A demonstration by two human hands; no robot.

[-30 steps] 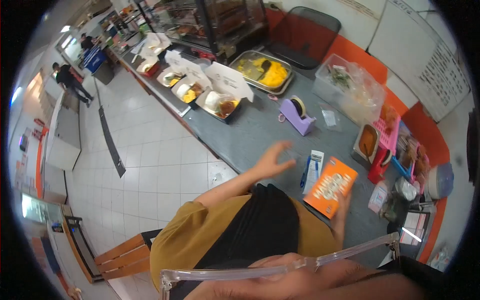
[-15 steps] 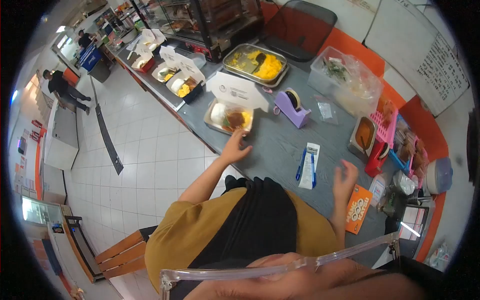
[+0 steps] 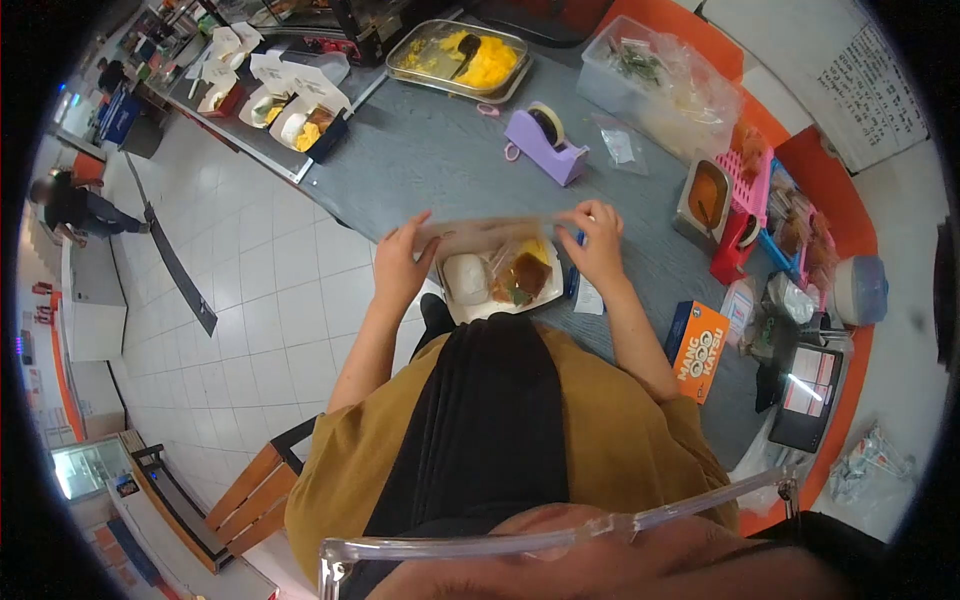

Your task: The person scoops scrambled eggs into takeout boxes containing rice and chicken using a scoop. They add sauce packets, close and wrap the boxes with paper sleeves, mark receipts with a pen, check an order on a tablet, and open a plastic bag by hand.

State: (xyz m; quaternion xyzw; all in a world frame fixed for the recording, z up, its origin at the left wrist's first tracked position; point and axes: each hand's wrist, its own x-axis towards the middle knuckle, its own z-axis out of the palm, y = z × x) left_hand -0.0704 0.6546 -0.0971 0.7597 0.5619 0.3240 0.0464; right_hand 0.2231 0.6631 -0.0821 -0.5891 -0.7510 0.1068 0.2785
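Note:
An open food box [image 3: 551,297] sits at the table's near edge, right in front of my body. In it lie a white wrapped mound of rice [image 3: 466,279], a brown sauced piece [image 3: 530,272] and some yellow food. My left hand [image 3: 403,262] pinches the left end of the raised lid [image 3: 495,233]. At the lid's right end, my right hand [image 3: 597,242] grips it with thumb and fingers. Beside the box on the right, a receipt [image 3: 588,299] and a blue pen [image 3: 572,280] are partly hidden. An orange box [image 3: 700,352] lies further right.
A purple tape dispenser [image 3: 546,146], a tray of yellow food [image 3: 460,60] and a plastic tub [image 3: 640,90] stand beyond. More open food boxes [image 3: 305,125] line the counter at upper left. A sauce pan [image 3: 703,203] is at right. A person [image 3: 75,205] stands far left.
The open food box has come nearer and turned, its lid now between both my hands. My right hand has moved left, away from the orange box, which it set down earlier.

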